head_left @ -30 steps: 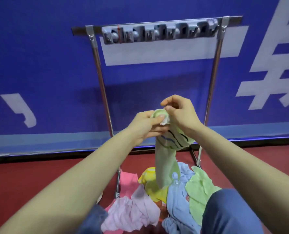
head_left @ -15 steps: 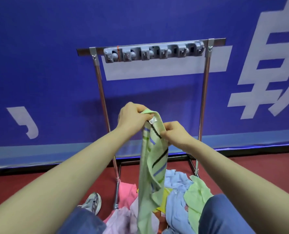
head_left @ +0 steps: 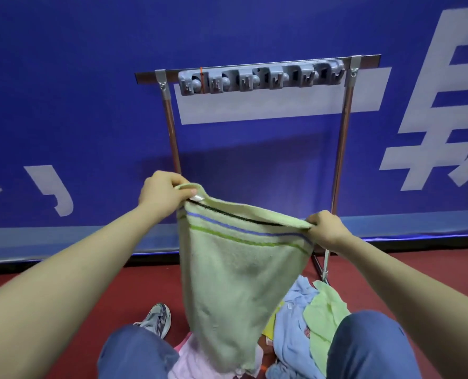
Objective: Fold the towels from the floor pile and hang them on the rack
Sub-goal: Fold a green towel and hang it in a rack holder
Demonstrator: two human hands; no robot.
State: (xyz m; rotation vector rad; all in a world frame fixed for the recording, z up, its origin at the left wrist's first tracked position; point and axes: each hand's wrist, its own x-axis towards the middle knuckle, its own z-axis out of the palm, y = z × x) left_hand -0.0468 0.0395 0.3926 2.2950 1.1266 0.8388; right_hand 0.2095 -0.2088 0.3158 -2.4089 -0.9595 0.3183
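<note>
Banner (head_left: 63, 105) in blue fills the background, and in front of it stands the rack (head_left: 342, 149), its top bar carrying a grey hook strip (head_left: 260, 77) with no towel on it. Below, on the red floor (head_left: 77, 296), the pile (head_left: 306, 321) of blue, green and pink towels lies between the person's knees, just before the rack's foot. Held up over that pile, well below the bar, is the green towel (head_left: 241, 274), spread by its striped top edge and narrowing to a tail at the bottom. The left hand (head_left: 164, 194) has its grip clamped on the left top corner, thumb over the cloth beside a small hanging loop (head_left: 185, 186). The right hand (head_left: 327, 229) has its grip pinched on the right top corner, lower than the left. The step in hand looks to be opening the towel flat before the fold. To do it well, I would level the two corners and draw the top edge taut so the stripes run straight. The tail should drop free of the pile before corner goes to corner and the edges meet. The loop is best kept outside the fold, within reach for a hook.
</note>
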